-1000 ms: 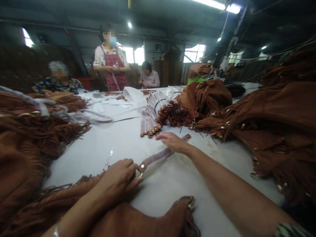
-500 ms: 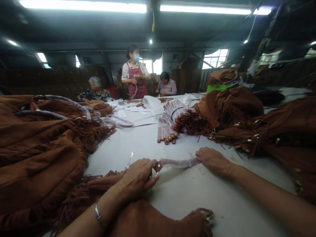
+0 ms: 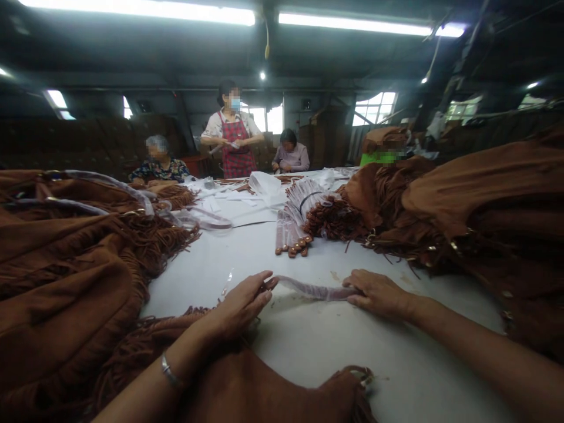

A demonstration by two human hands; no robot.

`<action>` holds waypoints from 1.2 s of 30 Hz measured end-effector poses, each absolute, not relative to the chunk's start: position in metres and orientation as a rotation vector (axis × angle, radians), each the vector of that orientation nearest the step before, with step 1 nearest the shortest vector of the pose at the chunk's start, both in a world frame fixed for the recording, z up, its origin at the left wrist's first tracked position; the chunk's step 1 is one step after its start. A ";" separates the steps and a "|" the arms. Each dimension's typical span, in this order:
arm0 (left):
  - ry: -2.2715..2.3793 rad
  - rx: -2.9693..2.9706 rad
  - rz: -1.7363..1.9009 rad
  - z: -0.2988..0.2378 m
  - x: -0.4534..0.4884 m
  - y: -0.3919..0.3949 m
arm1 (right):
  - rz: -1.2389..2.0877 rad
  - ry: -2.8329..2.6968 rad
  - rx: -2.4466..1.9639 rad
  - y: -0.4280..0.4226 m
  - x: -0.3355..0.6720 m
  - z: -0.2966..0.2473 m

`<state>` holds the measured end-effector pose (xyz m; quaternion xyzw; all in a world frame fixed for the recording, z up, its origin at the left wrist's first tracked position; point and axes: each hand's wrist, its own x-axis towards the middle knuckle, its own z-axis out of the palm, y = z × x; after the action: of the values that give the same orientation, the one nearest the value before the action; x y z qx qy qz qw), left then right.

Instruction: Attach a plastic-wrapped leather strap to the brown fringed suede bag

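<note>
A brown bag strap (image 3: 315,291) in clear plastic wrap stretches between my two hands, low above the white table. My left hand (image 3: 242,304) has the strap's brown end between its fingers and thumb; the metal ring there is mostly hidden. At the other end, my right hand (image 3: 381,294) pinches the wrapped strap between fingers and thumb. Below my left hand lies a brown fringed bag (image 3: 259,382), with metal hardware at its right corner. Beyond my hands rests a banded bundle of wrapped straps (image 3: 304,202), with several loose straps (image 3: 291,235) beside it.
Brown fringed bags are heaped on the left (image 3: 66,276) and on the right (image 3: 493,194). White wrapping material (image 3: 264,183) lies on the far part of the table (image 3: 211,264). A standing person in a checked apron (image 3: 237,147) and two seated people are across it.
My left fingers have straightened, and the ring seen before is now mostly hidden. My right hand has turned, its thumb now showing on the strap. The view has shifted slightly.
</note>
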<state>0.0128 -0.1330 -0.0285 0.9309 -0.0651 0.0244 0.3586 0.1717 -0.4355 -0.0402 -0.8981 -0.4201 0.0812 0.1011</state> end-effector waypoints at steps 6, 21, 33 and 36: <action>-0.131 2.221 -0.106 -0.026 0.027 -0.132 | 0.966 -0.839 -2.333 -0.435 0.174 -0.020; 0.140 2.510 0.072 0.011 0.039 -0.191 | 0.690 0.001 -1.104 -0.348 0.140 -0.036; 0.280 1.831 -0.176 -0.020 0.014 -0.280 | 0.391 -0.236 -1.369 -0.354 0.126 -0.047; 0.230 2.049 -0.114 -0.018 0.014 -0.276 | 0.384 -0.315 -1.491 -0.376 0.151 -0.037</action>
<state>0.0137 -0.2764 -0.0179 0.8518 0.0958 -0.0476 0.5128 0.1508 -0.3756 -0.0369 -0.6711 -0.1419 0.1726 0.7069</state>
